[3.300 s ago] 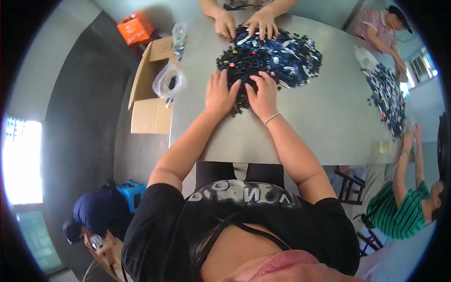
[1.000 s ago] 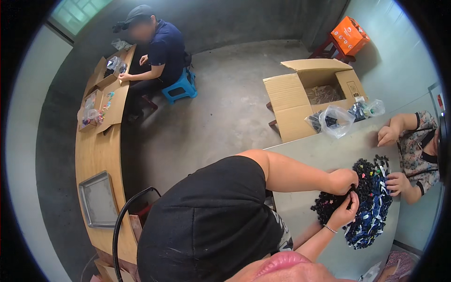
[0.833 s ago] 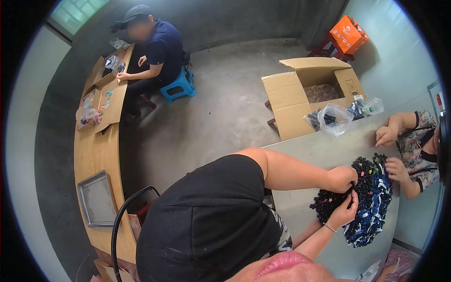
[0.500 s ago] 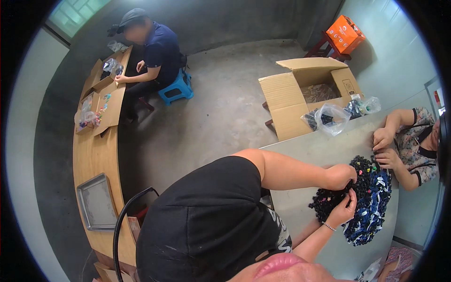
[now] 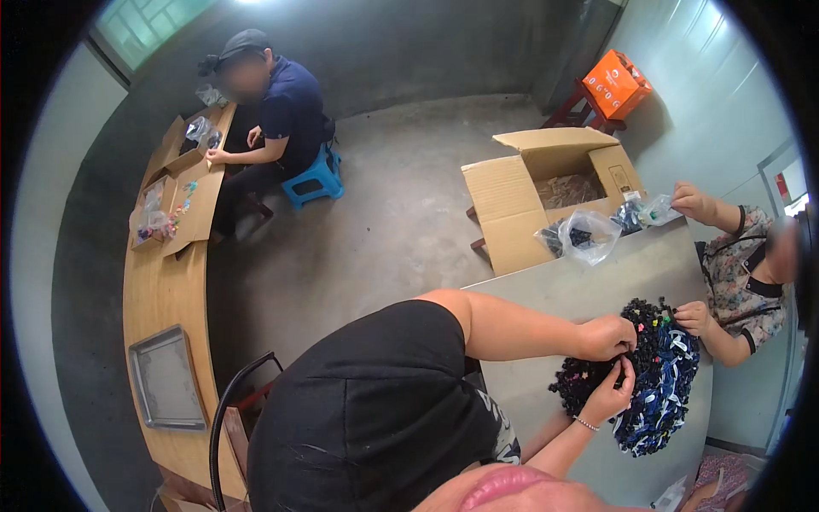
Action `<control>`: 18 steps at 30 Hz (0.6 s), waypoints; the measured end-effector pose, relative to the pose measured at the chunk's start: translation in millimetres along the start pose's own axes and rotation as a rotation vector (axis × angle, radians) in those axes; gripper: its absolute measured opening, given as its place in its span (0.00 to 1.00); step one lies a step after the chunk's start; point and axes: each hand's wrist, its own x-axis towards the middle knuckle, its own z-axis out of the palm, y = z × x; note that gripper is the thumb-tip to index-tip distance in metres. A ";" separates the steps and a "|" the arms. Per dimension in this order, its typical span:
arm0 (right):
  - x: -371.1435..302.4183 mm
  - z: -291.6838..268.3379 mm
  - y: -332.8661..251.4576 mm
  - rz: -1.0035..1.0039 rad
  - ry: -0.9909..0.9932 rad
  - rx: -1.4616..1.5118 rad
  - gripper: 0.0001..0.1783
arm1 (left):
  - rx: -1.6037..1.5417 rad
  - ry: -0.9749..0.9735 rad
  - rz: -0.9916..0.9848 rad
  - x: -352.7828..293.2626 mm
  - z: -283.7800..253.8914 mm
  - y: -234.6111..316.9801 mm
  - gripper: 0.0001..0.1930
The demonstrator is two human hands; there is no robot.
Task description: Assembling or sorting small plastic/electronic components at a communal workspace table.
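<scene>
My left hand (image 5: 607, 338) is over the near upper part of a pile of small black pieces (image 5: 641, 317), its fingers pinched together. My right hand (image 5: 607, 398), with a beaded bracelet at the wrist, meets it from below, thumb and fingers also pinched. The fingertips of both hands almost touch. Whatever they hold is too small and dark to make out. Dark blue and white pieces (image 5: 661, 388) cover the right part of the pile, with a few pink, yellow and green bits among the black ones.
Across the grey table (image 5: 520, 375), a co-worker has one hand (image 5: 693, 317) at the pile and the other at clear bags (image 5: 590, 237). An open cardboard box (image 5: 503, 196) stands beyond. Another person sits on a blue stool (image 5: 314, 177) at a wooden table (image 5: 166, 290) holding a metal tray (image 5: 168, 375).
The co-worker's one hand has gone from the pile up to the clear bags. My hands stay together over the pile, still pinched. The whole view has shifted slightly.
</scene>
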 end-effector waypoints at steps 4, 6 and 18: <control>-0.3 0.0 -0.7 -0.020 -0.023 -0.021 0.10 | -0.019 -0.006 -0.013 1.5 -1.3 2.3 0.05; -1.2 2.1 -1.4 -0.039 -0.040 0.010 0.11 | -0.029 0.015 -0.009 2.3 1.8 -2.1 0.05; -6.0 5.7 7.0 0.054 -0.014 0.091 0.14 | -0.149 -0.002 0.013 0.1 -0.7 14.2 0.05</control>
